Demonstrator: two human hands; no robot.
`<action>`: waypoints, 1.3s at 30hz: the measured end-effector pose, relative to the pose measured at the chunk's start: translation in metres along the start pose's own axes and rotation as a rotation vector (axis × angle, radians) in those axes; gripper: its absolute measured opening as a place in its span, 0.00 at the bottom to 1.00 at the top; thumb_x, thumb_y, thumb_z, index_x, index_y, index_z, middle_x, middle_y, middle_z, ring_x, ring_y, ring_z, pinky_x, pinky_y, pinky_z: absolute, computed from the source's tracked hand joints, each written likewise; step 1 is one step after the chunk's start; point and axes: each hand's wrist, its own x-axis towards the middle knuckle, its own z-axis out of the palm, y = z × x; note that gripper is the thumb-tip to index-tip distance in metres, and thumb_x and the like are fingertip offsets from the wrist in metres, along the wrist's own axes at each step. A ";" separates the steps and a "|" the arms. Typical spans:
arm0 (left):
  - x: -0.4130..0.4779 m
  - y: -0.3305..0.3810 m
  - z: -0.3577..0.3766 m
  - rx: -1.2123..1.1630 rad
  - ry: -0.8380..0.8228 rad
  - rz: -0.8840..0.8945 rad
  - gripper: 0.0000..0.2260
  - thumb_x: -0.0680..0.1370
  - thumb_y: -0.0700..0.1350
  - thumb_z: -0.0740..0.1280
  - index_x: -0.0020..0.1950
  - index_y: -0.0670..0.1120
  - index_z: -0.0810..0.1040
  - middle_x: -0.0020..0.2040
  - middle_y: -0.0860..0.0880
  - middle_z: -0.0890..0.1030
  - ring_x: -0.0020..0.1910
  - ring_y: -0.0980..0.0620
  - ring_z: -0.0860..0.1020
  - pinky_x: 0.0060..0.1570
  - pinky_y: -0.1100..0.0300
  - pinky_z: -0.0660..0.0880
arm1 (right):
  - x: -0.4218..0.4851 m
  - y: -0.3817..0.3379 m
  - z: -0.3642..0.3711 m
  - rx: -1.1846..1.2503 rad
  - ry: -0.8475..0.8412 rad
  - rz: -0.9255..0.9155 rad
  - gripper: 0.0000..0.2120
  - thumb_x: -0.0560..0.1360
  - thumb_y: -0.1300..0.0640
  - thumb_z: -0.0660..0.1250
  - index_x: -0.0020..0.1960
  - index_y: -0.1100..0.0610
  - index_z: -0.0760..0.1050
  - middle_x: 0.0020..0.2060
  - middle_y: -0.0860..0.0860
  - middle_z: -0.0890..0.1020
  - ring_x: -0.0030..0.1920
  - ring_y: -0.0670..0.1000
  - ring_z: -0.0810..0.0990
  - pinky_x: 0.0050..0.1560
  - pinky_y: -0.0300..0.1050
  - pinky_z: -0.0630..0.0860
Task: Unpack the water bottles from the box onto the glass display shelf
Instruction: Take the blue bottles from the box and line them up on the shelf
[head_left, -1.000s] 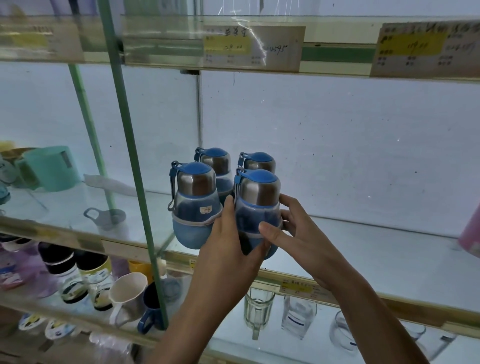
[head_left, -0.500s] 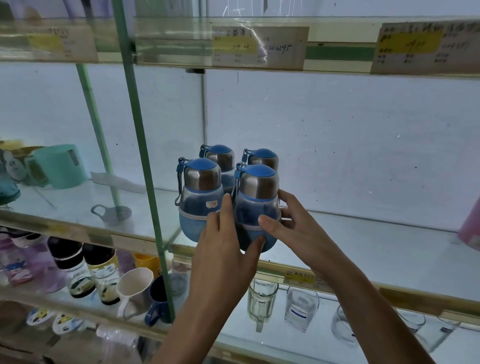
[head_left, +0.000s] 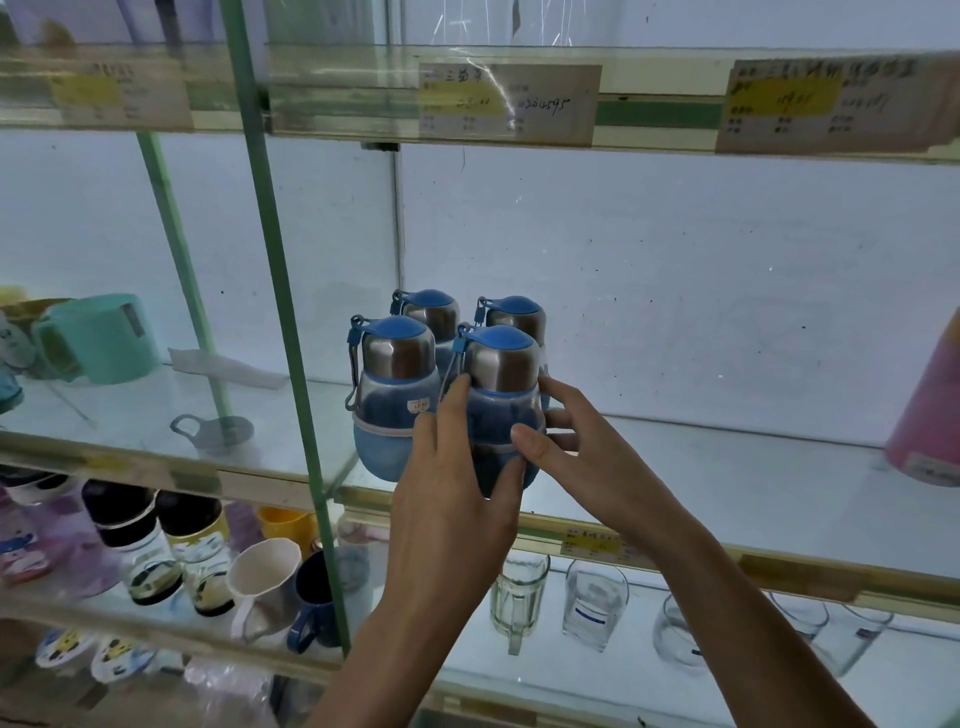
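Both grips are curling round the front-right water bottle (head_left: 501, 364): the left grip (head_left: 452, 499) is wrapping its near side, thumb up by the steel collar, and the right grip (head_left: 587, 467) is pinching its far side. Over the last second they are barely shifting. The bottle is sitting near the glass shelf's (head_left: 727, 483) front edge, close beside the front-left bottle (head_left: 397, 364), so placement is looking nearly finished. The left grip is hiding its base, and the box is out of view.

the left hand (head_left: 451, 501) and right hand (head_left: 592, 462) are seen bare; both forearms are shown uncovered to the near edge; fingernails are cut short
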 end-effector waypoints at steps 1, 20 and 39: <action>0.000 0.002 0.000 -0.024 0.005 -0.003 0.34 0.77 0.53 0.72 0.79 0.55 0.59 0.69 0.56 0.73 0.64 0.57 0.75 0.58 0.58 0.79 | -0.002 0.000 -0.002 -0.004 0.010 0.001 0.28 0.80 0.42 0.66 0.77 0.39 0.60 0.64 0.41 0.75 0.55 0.39 0.79 0.46 0.30 0.72; -0.007 0.073 0.075 -0.192 -0.313 0.111 0.15 0.81 0.55 0.65 0.68 0.60 0.73 0.56 0.62 0.78 0.49 0.63 0.79 0.50 0.58 0.81 | -0.082 0.034 -0.092 0.020 0.295 0.084 0.14 0.82 0.50 0.67 0.67 0.39 0.76 0.60 0.41 0.83 0.60 0.44 0.83 0.64 0.53 0.80; -0.119 0.213 0.218 -0.602 -0.879 0.250 0.12 0.81 0.51 0.66 0.64 0.60 0.75 0.59 0.60 0.77 0.58 0.62 0.78 0.49 0.70 0.77 | -0.273 0.114 -0.227 0.116 0.692 0.328 0.16 0.79 0.55 0.67 0.66 0.43 0.79 0.58 0.45 0.84 0.60 0.45 0.83 0.64 0.55 0.81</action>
